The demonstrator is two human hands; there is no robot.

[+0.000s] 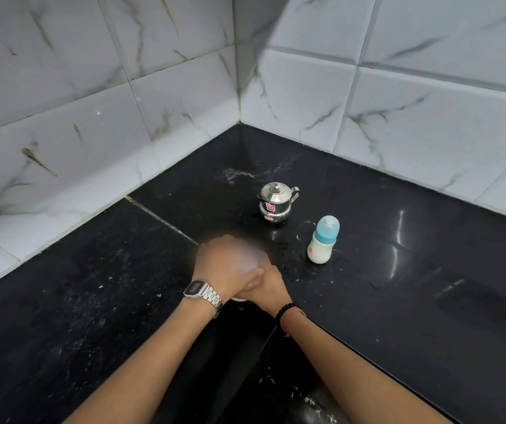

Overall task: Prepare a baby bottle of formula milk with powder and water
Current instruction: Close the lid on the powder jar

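Black polished stone makes up the counter [398, 301] in the head view, set into a corner of white marbled wall tiles [429, 117]. On it the baby bottle [322, 240] stands upright, filled with white milk in its lower part and closed by a blue collar and a clear blue cap. Behind it and a little to its left sits a small steel pot [277, 203] with a knobbed lid, a spout and a side handle, apart from the bottle. Pale specks and smears lie scattered over the stone around both.

Nearer the camera, well apart from the bottle, the two hands meet over something white of which only a sliver shows below the wrists. The left hand [225, 264], with a metal wristwatch [203, 293], lies on top, fingers curled downward; part of it is blurred. The right hand [265, 287], with a dark bead bracelet [287, 310], curls in beneath it. Whether either truly grips the white thing I cannot tell.
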